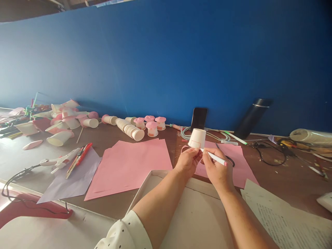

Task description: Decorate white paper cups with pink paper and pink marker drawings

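Observation:
My left hand (187, 161) grips a white paper cup (197, 137) near its rim, and the cup is upside down. A thin reddish outline shows on the cup's side. In my right hand (218, 169) is a white marker pen (215, 157) with a pink end, its tip at the cup's lower edge. Beneath the hands lies a pink paper sheet (237, 160), with dark scissor handles (230, 161) partly hidden behind the right hand. Small cups with pink paper roofs (152, 128) stand further back, beside a stack of paper cups (129, 129).
Pink sheets (132, 166) lie to the left, then a red utility knife (79, 159) and a glue gun (61, 160). A phone (199, 118) and a black bottle (252, 117) lean on the blue partition (166, 62). Loose cups (61, 137) pile up far left; a box lid (199, 214) sits in front.

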`<move>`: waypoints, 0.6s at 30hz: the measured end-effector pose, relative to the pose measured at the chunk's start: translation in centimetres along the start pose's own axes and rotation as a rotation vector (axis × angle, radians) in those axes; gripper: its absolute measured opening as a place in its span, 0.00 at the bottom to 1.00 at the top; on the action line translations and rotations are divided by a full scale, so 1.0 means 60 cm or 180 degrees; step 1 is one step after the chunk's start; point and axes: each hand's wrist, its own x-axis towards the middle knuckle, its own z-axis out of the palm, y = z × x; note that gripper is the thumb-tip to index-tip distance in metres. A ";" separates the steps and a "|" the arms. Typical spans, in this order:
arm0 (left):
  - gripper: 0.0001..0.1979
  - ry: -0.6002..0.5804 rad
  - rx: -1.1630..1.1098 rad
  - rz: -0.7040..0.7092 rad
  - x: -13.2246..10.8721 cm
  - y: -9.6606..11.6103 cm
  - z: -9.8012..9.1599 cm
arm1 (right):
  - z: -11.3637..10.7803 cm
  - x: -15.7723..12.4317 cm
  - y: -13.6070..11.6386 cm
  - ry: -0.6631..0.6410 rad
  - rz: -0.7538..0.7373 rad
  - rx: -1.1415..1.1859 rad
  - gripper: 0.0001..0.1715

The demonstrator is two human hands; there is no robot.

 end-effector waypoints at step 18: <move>0.05 0.0457 -0.0566 -0.0108 -0.004 0.011 0.009 | -0.011 0.002 -0.019 0.0311 0.0623 0.0603 0.15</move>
